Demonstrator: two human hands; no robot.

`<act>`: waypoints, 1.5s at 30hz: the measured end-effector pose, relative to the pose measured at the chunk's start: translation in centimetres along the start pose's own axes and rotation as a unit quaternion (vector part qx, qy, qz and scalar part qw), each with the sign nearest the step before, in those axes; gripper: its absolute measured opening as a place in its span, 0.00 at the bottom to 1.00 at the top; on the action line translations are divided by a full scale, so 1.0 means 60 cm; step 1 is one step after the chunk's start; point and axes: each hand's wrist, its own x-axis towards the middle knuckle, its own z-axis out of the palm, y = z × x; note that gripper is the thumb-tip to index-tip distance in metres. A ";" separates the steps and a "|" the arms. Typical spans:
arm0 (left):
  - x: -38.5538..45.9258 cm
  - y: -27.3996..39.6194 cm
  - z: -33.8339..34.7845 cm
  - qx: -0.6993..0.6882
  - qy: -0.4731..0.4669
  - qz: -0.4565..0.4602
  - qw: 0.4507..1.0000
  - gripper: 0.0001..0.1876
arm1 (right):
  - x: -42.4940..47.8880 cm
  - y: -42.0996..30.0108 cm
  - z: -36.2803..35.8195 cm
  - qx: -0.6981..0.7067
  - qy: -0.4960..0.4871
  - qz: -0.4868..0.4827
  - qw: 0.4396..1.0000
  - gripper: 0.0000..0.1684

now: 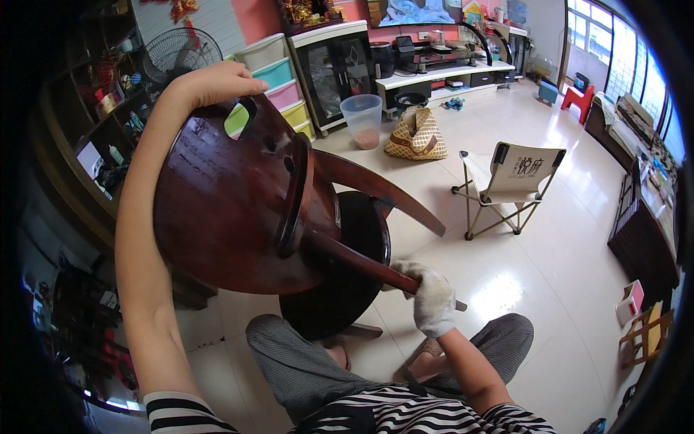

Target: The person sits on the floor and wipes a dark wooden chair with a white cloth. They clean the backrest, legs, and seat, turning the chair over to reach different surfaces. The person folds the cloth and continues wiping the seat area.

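Note:
A dark red-brown wooden chair with a rounded panel is tilted over before me. My left hand, bare, grips the panel's upper edge beside an oval cut-out; its fingertips are partly hidden. My right hand, in a pale work glove, is closed round one of the wooden legs. Another curved leg points out to the right. Below it stands a dark round piece of furniture, partly covered, one foot of it showing near my shoes.
A folding canvas chair stands at the right. Farther off are a clear plastic bin, a patterned bag, coloured drawers and a standing fan. Shelves line the left; a red stool is far right.

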 end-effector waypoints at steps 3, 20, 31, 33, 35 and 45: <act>0.014 -0.020 0.011 0.007 0.003 0.021 1.000 0.24 | -0.039 0.109 -0.021 -0.122 -0.009 0.055 0.991 0.12; -0.057 -0.028 0.020 -0.122 0.047 0.017 0.991 0.19 | -0.010 0.079 -0.001 -0.022 -0.096 0.025 0.995 0.11; -0.015 -0.049 0.028 -0.176 0.050 0.073 0.980 0.19 | -0.045 0.277 -0.010 -0.281 -0.093 0.086 0.951 0.11; -0.021 -0.053 0.031 -0.211 0.041 0.057 0.975 0.19 | -0.051 0.204 -0.004 -0.264 -0.013 0.005 0.964 0.08; -0.027 -0.064 0.032 -0.216 0.055 0.051 0.973 0.20 | -0.041 0.100 0.002 -0.278 0.029 -0.093 0.956 0.04; -0.049 -0.045 0.025 -0.196 0.066 0.024 0.978 0.19 | 0.017 -0.062 0.001 -0.135 0.018 -0.149 0.979 0.05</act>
